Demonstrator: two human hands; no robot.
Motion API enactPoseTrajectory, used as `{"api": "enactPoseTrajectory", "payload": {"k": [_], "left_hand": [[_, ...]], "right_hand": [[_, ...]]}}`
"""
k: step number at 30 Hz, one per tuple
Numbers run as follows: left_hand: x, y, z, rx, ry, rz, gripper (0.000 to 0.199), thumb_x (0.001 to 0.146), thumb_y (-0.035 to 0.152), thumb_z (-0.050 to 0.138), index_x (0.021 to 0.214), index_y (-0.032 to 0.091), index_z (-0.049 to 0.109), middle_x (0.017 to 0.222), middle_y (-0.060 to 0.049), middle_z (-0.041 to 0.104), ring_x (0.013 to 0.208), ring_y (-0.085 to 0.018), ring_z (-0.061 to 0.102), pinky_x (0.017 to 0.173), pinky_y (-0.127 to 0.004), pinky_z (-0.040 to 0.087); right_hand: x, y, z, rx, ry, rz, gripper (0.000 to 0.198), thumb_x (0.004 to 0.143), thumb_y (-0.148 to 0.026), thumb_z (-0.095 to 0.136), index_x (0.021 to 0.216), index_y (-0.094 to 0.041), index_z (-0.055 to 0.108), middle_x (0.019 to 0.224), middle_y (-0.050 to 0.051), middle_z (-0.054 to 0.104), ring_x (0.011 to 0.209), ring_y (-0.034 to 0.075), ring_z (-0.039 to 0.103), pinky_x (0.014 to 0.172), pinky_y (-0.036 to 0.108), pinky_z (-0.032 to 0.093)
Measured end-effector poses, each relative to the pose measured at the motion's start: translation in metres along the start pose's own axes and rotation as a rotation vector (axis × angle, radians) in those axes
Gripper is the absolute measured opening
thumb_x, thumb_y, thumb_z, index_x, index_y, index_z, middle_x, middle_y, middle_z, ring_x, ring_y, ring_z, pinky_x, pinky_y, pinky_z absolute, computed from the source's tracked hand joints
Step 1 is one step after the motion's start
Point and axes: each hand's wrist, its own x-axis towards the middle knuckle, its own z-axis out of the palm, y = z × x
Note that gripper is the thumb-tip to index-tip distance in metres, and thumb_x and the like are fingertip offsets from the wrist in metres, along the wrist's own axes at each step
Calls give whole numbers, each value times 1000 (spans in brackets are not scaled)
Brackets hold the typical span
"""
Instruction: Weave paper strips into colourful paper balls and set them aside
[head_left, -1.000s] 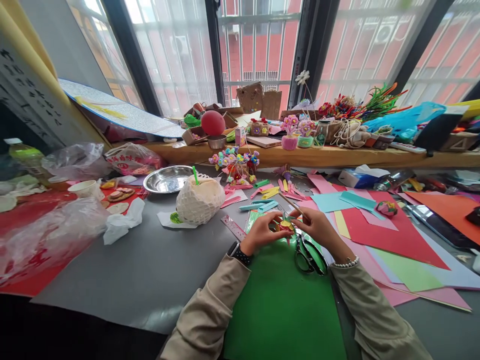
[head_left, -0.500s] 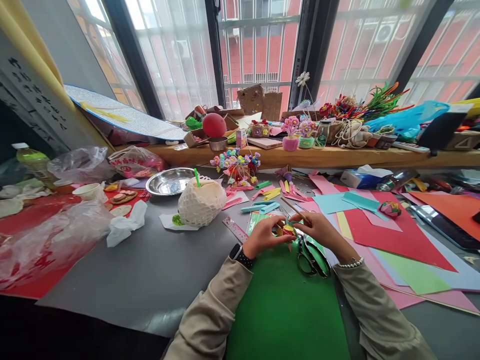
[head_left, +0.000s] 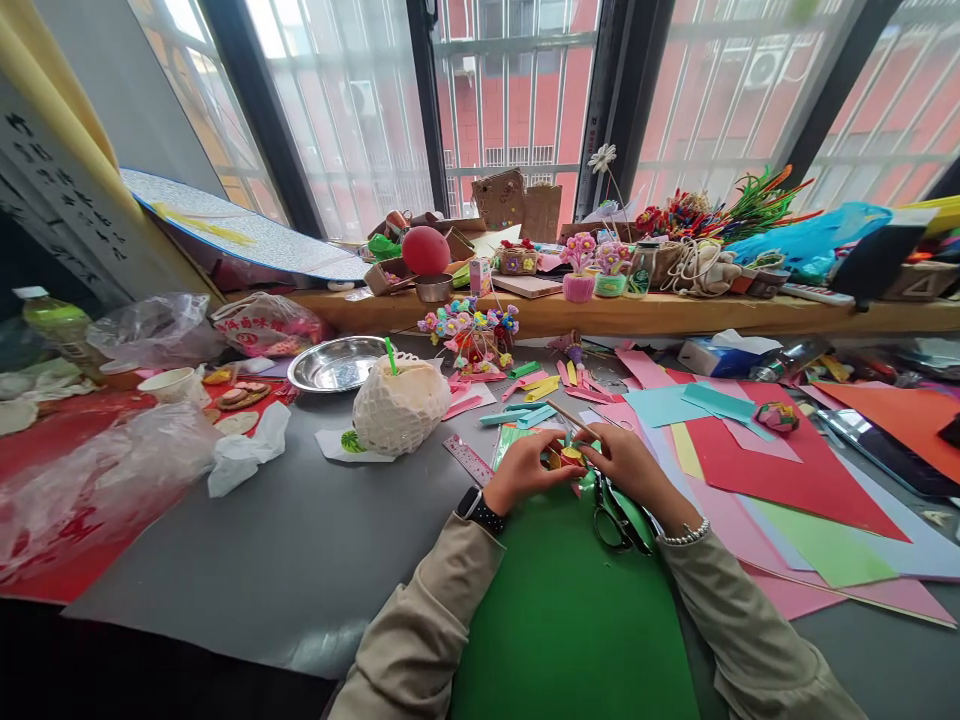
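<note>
My left hand (head_left: 526,470) has its thumb and fingers curled round a small red and yellow paper piece (head_left: 573,456). Across from it, my right hand (head_left: 634,470) keeps a thin brown stick (head_left: 568,414) tucked in its grip, its fingertips meeting the paper piece. A bit of light blue paper shows between the fingers; its full shape is hidden. Black-handled scissors (head_left: 613,525) lie just below my right hand on the green sheet (head_left: 574,620). Beside my left hand is a pink patterned ruler (head_left: 469,460).
Cut paper strips (head_left: 525,413) lie beyond my hands. To the left stand a netted coconut (head_left: 401,405) with a green straw and a metal plate (head_left: 315,385). Coloured sheets (head_left: 795,480) and a folded paper ball (head_left: 777,417) are on the right. Crafts crowd the wooden sill (head_left: 540,318).
The right hand and its stick have shifted slightly left and closer to the left hand, and the stick's tip sits a little lower. The whole view has moved slightly.
</note>
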Motion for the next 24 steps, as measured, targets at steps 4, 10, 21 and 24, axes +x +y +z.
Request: {"api": "enactPoseTrajectory", "payload": {"k": [4, 10, 21, 24], "left_hand": [[0, 3, -1, 0, 10, 11, 51, 66, 49, 59, 104, 16, 54, 86, -6, 61, 69, -14, 54, 65, -24, 41], [-1, 9, -3, 39, 26, 45, 51, 67, 49, 58, 104, 15, 54, 87, -7, 61, 75, -16, 54, 69, -25, 42], [-1, 8, -2, -86, 47, 12, 54, 64, 49, 61, 104, 13, 54, 84, -6, 61, 68, -13, 54, 64, -23, 43], [-2, 10, -3, -136, 38, 18, 53, 65, 47, 61, 105, 13, 53, 86, -6, 60, 69, -13, 55, 65, -23, 44]], "right_hand": [[-1, 1, -2, 51, -16, 10, 18, 77, -27, 46, 86, -18, 59, 71, 3, 62, 53, 12, 47, 51, 24, 34], [-1, 2, -6, 104, -38, -5, 20, 79, -29, 46, 88, -19, 61, 76, 4, 65, 58, 14, 52, 54, 25, 38], [0, -3, -6, 58, -26, -18, 21, 81, -26, 43, 89, -16, 60, 81, 7, 65, 69, 17, 57, 61, 27, 41], [-1, -1, -10, 98, -65, -56, 21, 80, -25, 46, 94, -18, 60, 80, 4, 66, 67, 15, 57, 59, 24, 40]]}}
